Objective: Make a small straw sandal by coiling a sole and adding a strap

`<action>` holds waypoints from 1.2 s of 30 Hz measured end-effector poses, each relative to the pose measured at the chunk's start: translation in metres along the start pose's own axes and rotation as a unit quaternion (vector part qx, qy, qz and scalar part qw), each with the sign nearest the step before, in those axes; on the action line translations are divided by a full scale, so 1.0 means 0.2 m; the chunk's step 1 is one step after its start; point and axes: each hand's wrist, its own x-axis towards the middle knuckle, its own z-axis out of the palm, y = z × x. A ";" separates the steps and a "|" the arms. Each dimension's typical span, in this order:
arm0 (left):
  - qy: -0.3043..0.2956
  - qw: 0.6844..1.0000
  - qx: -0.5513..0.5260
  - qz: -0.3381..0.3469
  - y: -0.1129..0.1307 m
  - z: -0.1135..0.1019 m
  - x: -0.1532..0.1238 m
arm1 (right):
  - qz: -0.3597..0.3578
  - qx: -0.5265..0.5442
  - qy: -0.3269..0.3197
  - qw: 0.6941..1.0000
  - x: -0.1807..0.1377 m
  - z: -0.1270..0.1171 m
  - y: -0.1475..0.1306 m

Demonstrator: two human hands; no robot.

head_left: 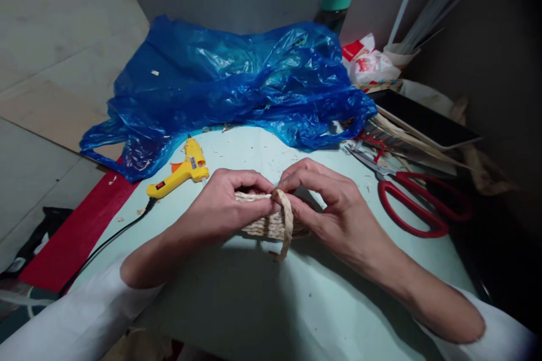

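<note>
Between my hands is a small woven basket point(265, 227) made of pale braided cord in stacked rows. My left hand point(237, 200) grips its left side, thumb on the front wall and fingers behind the rim. With thumb and fingers closed, my right hand point(326, 192) pinches the braided cord point(288, 220) at the rim. The cord's loose end hangs down over the front of the basket. The right part of the basket is mostly hidden by my right hand. A yellow glue gun point(182, 172) lies on the table, left of my hands.
A crumpled blue plastic bag point(237, 79) covers the back of the table point(339, 299). Red-handled scissors point(417, 203) lie at the right, near a dark-screened tablet point(423, 118). Behind stand a teal-capped bottle point(336, 5) and a cup of white sticks point(402, 56).
</note>
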 end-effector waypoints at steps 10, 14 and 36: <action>0.015 1.000 0.008 -0.005 0.02 0.00 -0.01 | -0.058 0.025 0.017 0.998 0.00 0.00 -0.03; 0.011 1.000 -0.003 -0.008 0.01 -0.01 -0.01 | -0.133 -0.028 0.052 0.989 -0.01 0.03 -0.01; 0.030 0.995 -0.092 -0.015 -0.04 -0.02 -0.01 | 0.080 0.081 0.067 0.991 0.00 0.00 -0.02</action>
